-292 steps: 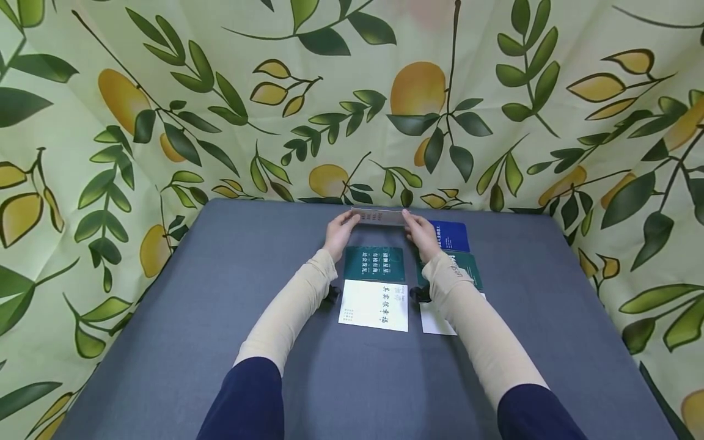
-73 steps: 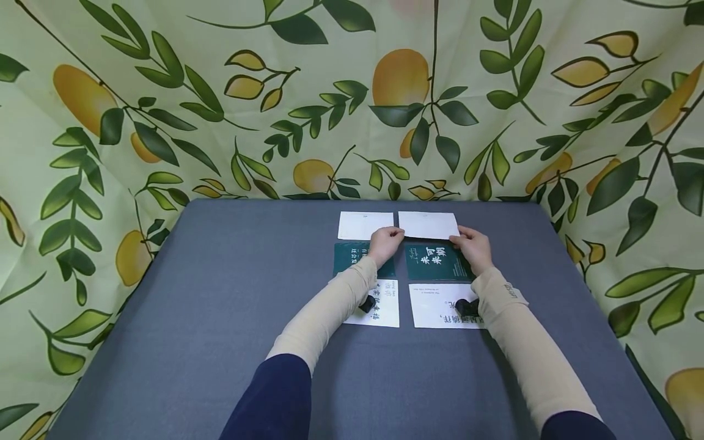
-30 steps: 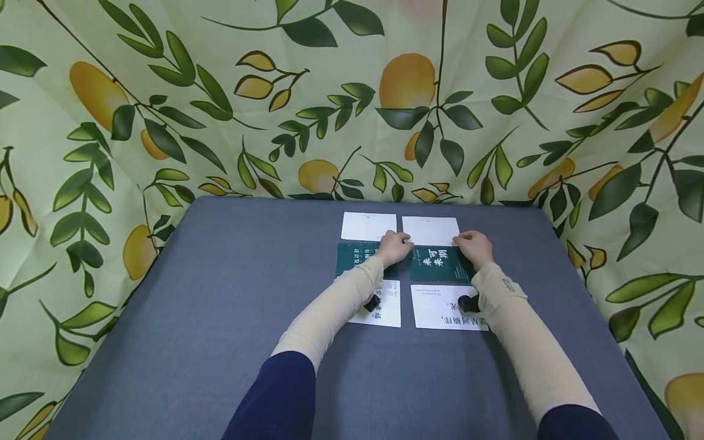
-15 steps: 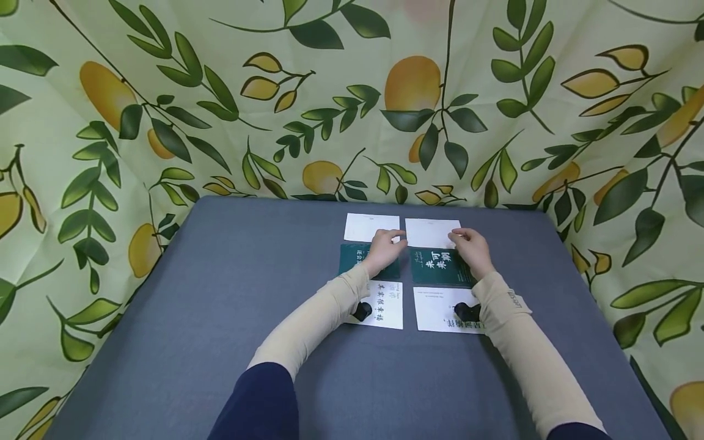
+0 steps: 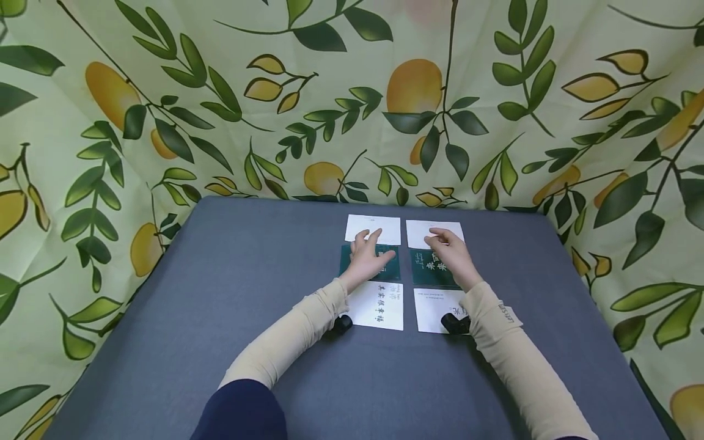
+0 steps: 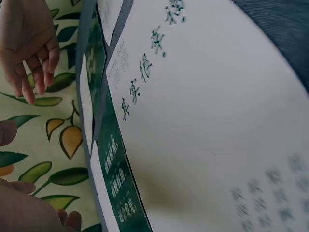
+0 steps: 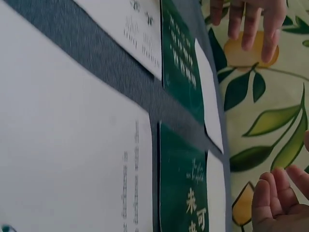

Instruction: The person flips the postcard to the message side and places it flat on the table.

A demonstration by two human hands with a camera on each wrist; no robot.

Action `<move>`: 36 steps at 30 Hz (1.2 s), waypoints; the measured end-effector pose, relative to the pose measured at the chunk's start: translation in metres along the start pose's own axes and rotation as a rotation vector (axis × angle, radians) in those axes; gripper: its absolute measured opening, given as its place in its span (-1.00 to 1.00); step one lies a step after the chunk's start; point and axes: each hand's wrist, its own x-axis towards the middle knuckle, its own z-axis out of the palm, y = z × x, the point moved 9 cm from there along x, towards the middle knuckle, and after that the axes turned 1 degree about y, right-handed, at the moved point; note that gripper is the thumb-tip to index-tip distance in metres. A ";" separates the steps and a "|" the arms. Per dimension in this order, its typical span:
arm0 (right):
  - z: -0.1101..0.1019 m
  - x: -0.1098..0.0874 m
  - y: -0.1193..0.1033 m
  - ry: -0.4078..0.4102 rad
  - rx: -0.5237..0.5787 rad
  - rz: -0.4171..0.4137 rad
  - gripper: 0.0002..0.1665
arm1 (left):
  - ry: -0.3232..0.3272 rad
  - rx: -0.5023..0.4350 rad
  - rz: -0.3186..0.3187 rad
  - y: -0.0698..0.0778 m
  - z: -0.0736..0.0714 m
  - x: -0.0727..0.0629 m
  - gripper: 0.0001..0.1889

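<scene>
My left hand [image 5: 365, 260] hovers over the left green card [image 5: 392, 270], fingers spread and holding nothing. Above the right green card [image 5: 426, 272] is my right hand [image 5: 453, 260], its fingers loosely bent with nothing between them; they overlap the back right white card [image 5: 416, 232]. A back left white card [image 5: 389, 227] lies beyond my left fingertips. Nearest me are two white cards with printed characters, the front left card [image 5: 365, 308] and the front right card [image 5: 430, 308]. Both hands also show in the wrist views, apart from the cards.
The cards form two columns of three rows, with a narrow gap between columns, near the far edge of the grey-covered table [image 5: 231, 269]. A leaf-and-fruit patterned cloth [image 5: 341, 134] hangs behind it. Black wrist-worn devices [image 5: 455, 324] sit under the sleeves.
Earlier both hands held a card at the far edge, where a blue card lay; now two white cards lie there. My hands have let go of the back right card and drawn back, fingers opening.
</scene>
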 end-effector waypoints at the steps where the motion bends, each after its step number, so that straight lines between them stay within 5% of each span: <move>1: 0.004 -0.002 -0.002 -0.017 0.003 -0.005 -0.23 | -0.001 0.010 -0.002 -0.002 -0.002 -0.003 -0.30; 9: 0.033 -0.023 -0.021 -0.169 -0.055 0.012 -0.15 | -0.014 0.058 -0.068 -0.025 -0.017 -0.015 -0.19; 21: 0.075 -0.034 -0.013 -0.324 -0.064 0.050 0.02 | -0.064 -0.104 -0.274 -0.063 -0.023 -0.025 -0.11; 36: 0.092 -0.035 -0.008 -0.274 0.056 0.122 0.11 | -0.078 -0.334 -0.300 -0.063 -0.026 -0.025 -0.19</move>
